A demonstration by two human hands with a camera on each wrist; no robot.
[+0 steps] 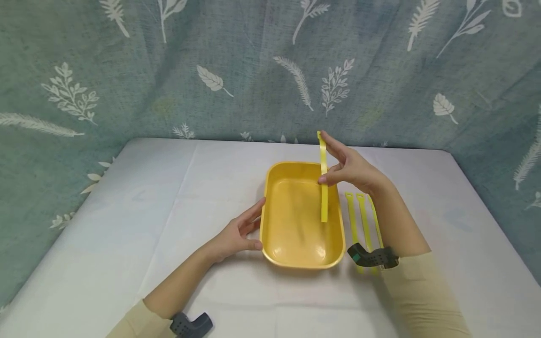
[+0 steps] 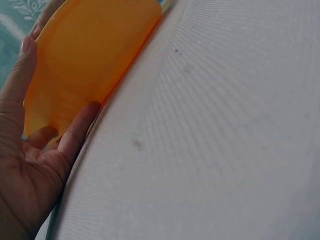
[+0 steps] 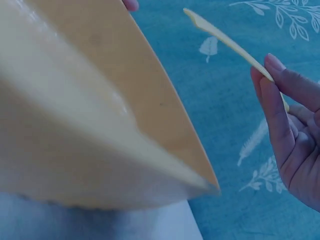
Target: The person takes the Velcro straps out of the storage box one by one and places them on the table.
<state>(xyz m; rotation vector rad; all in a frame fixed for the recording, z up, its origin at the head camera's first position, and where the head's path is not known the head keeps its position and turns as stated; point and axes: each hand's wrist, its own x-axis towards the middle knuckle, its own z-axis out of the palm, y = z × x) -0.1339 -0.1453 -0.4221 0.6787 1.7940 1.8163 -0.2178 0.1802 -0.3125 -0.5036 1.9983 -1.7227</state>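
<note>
A yellow plastic strip (image 1: pixel 324 202), slotted at its top end, stands nearly upright over the right side of a deep yellow tray (image 1: pixel 296 262). My right hand (image 1: pixel 352 169) pinches it, thumb at mid-length and a fingertip near the top. Fine ridges show along the strip (image 3: pixel 235 46) in the right wrist view. My left hand (image 1: pixel 232 237) rests against the tray's left side, with fingers and thumb spread along the outer wall. In the left wrist view, fingertips of the left hand (image 2: pixel 40 175) touch the tray's outer wall (image 2: pixel 95 55) low near the tablecloth.
Several more yellow strips (image 1: pixel 363 216) lie side by side to the right of the tray, partly under my right forearm. The white-covered table (image 1: pixel 203 188) ends at a leaf-patterned green curtain (image 1: pixel 253 56) behind.
</note>
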